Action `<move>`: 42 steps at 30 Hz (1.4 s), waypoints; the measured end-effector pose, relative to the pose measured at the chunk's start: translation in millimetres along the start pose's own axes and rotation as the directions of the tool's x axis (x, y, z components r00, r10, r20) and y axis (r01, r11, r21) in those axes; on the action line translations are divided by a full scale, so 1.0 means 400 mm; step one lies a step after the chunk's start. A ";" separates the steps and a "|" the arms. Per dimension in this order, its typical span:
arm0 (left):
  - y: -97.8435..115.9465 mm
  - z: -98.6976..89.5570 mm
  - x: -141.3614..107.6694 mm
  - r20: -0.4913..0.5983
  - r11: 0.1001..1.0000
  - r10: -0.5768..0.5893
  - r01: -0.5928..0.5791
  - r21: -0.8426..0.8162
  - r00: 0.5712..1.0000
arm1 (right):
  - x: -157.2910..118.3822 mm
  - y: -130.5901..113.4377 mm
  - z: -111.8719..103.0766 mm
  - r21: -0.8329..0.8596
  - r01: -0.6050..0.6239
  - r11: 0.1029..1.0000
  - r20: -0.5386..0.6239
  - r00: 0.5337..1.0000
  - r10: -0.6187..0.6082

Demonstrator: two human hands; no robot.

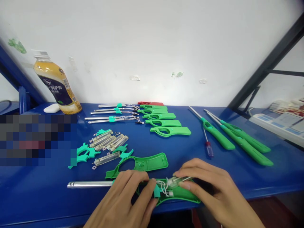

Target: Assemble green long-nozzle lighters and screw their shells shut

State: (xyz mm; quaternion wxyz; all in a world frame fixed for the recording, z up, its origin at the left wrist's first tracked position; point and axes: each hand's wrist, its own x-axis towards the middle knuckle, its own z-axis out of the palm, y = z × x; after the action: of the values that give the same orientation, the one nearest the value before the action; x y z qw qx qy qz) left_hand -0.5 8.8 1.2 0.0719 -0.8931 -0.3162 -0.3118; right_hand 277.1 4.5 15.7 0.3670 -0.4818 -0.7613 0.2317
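Observation:
My left hand (125, 196) is closed on a green lighter shell half (182, 193) at the table's front edge, its fingers at a teal trigger (157, 191). From the shell's left end sticks a silver lighter tube (90, 184). Pinched between my right thumb and fingers is a clear fuel tank (174, 181), held over the shell's right part; my right hand (211, 183) comes in from the right. White wires (162, 185) loop between trigger and tank. Just behind lies another green shell half (152, 162), inner side up. My left fingers hide part of the assembly.
Several fuel tanks (108, 158) and teal triggers (83, 155) lie left of centre. Behind are wired tubes (102, 118) and green shells (171, 130). On the right rest finished-looking lighters (219, 136) and a screwdriver (209, 148). A drink bottle (58, 85) stands back left.

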 end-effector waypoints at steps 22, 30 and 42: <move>-0.008 -0.003 0.015 0.053 0.999 0.045 -0.045 -0.005 0.998 | 0.002 -0.039 -0.006 -0.115 0.087 0.990 0.098 0.992 -0.076; -0.012 0.007 0.030 -0.035 0.996 0.085 -0.086 -0.025 0.996 | 0.002 -0.040 -0.004 -0.092 0.094 0.991 0.095 0.992 -0.085; -0.023 0.004 0.015 0.098 0.990 0.131 -0.135 0.032 0.987 | -0.009 -0.044 -0.003 -0.184 0.065 0.981 0.005 0.998 -0.065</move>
State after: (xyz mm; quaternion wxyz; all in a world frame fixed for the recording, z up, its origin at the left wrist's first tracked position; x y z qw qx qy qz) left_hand -1.5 19.9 2.9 0.0945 -0.9245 -0.2650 -0.2572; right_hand 269.1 -6.4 27.7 0.3287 -0.4885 -0.7946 0.1480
